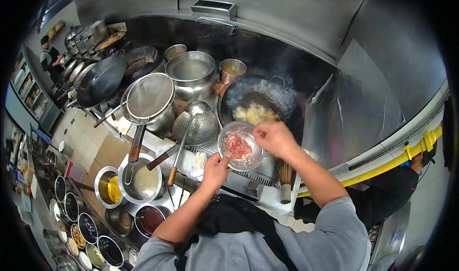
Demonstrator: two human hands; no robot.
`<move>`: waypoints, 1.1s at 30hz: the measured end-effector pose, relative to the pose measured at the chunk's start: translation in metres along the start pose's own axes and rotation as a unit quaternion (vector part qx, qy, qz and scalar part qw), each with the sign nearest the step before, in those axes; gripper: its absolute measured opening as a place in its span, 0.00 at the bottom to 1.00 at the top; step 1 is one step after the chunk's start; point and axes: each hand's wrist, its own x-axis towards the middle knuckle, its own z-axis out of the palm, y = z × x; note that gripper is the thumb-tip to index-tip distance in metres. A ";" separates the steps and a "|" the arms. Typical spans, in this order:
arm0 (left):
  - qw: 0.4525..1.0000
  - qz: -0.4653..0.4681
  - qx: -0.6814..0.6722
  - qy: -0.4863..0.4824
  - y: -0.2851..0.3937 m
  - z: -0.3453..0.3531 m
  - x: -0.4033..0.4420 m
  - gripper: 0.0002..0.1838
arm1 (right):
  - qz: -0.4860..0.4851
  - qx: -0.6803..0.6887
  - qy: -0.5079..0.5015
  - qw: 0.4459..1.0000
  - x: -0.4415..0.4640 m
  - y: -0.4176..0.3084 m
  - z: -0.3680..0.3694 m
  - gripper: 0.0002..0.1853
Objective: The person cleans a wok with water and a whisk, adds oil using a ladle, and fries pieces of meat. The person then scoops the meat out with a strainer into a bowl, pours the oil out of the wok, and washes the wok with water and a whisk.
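My left hand (216,171) grips the near left rim of a metal bowl (258,160), thumb over the edge. Raw pink meat pieces (236,147) with a whitish coating lie inside it. Over the bowl's right side is my right hand (276,138), its fingers pinched together; whatever is between them is hidden. Just beyond the bowl, pale yellow food (253,113) bubbles in hot oil in a dark wok (287,93), with steam rising. A perforated skimmer (202,128) rests to the left of the bowl.
A mesh strainer (150,96) lies across a pot at left, near a large steel pot (210,82). Liquid-filled pots (158,185) stand lower left. A bamboo brush (285,177) lies right of the bowl. One person (51,60) stands far left; another's dark clothing (382,189) shows at right.
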 end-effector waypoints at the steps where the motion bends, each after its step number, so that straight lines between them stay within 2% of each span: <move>1: 1.000 -0.015 -0.017 0.003 0.001 0.000 0.000 0.08 | 0.067 0.115 0.020 0.991 0.003 -0.004 -0.016 0.09; 4: 0.999 -0.025 -0.031 0.008 -0.003 -0.001 0.002 0.08 | 0.028 -0.011 0.102 0.994 0.014 0.007 -0.040 0.09; 5: 0.999 -0.022 -0.027 0.011 -0.006 -0.003 0.003 0.08 | 0.027 -0.010 0.102 0.994 0.018 0.023 -0.037 0.09; 7: 0.999 -0.019 -0.022 0.020 -0.025 -0.014 0.009 0.08 | 0.127 -0.026 0.029 0.991 0.030 0.069 -0.013 0.06; 8: 0.999 -0.020 -0.016 0.027 -0.031 -0.017 0.010 0.08 | 0.124 -0.024 0.028 0.992 0.035 0.087 0.002 0.06; 10: 0.999 -0.025 -0.021 0.031 -0.026 -0.019 0.004 0.08 | 0.234 -0.058 -0.055 0.969 0.044 0.123 0.036 0.10; 11: 0.999 -0.033 -0.025 0.032 -0.024 -0.019 0.000 0.08 | 0.232 -0.056 -0.057 0.970 0.047 0.147 0.054 0.10; 13: 0.998 -0.033 -0.033 0.035 -0.022 -0.020 -0.006 0.08 | 0.180 -0.053 0.132 0.973 0.050 0.190 0.077 0.11; 14: 0.998 -0.032 -0.041 0.033 -0.020 -0.021 -0.007 0.08 | 0.171 -0.031 0.141 0.975 0.056 0.196 0.075 0.11; 15: 0.998 -0.033 -0.040 0.036 -0.018 -0.020 -0.009 0.08 | 0.171 -0.028 0.139 0.975 0.057 0.180 0.066 0.11; 17: 0.998 -0.026 -0.057 0.032 -0.015 -0.017 -0.010 0.08 | 0.204 0.041 0.045 0.977 0.053 0.099 0.015 0.10; 18: 0.997 -0.028 -0.057 0.031 -0.016 -0.016 -0.008 0.08 | 0.186 0.026 0.004 0.982 0.046 0.069 0.005 0.09; 19: 0.999 -0.023 -0.044 0.022 -0.017 -0.014 -0.006 0.08 | 0.104 -0.025 -0.038 0.994 0.036 0.055 0.006 0.09; 20: 0.999 -0.017 -0.030 0.011 -0.017 -0.011 -0.003 0.08 | 0.090 -0.048 -0.130 0.986 0.028 0.024 0.001 0.12; 21: 0.999 -0.016 -0.028 0.004 -0.012 -0.005 -0.002 0.08 | -0.015 -0.073 -0.109 0.991 0.013 0.031 0.020 0.16; 22: 0.999 -0.012 -0.036 -0.017 -0.004 0.002 -0.003 0.08 | -0.058 -0.104 -0.068 0.991 -0.001 0.014 0.029 0.17; 23: 0.998 -0.008 -0.044 -0.037 0.000 0.007 -0.004 0.09 | -0.041 -0.217 -0.133 0.966 -0.001 0.004 0.032 0.15; 25: 0.998 -0.014 -0.034 -0.045 0.000 0.010 0.001 0.08 | -0.045 -0.183 -0.054 0.981 0.000 0.008 0.029 0.10; 26: 0.998 -0.027 -0.034 -0.036 0.001 0.010 0.004 0.08 | -0.046 -0.185 -0.052 0.980 0.003 0.010 0.022 0.10; 28: 0.998 -0.040 -0.035 -0.025 0.002 0.009 0.007 0.08 | -0.010 -0.008 0.025 1.000 0.009 0.005 -0.011 0.06; 31: 0.998 -0.054 -0.041 -0.008 -0.003 0.007 0.009 0.08 | 0.090 0.133 -0.021 0.987 0.018 0.010 -0.033 0.06; 32: 0.998 -0.051 -0.046 -0.009 -0.007 0.004 0.010 0.08 | 0.082 0.140 -0.074 0.984 0.019 0.015 -0.032 0.08; 33: 0.998 -0.047 -0.050 -0.009 -0.009 0.002 0.011 0.09 | 0.078 0.141 -0.078 0.984 0.019 0.016 -0.021 0.08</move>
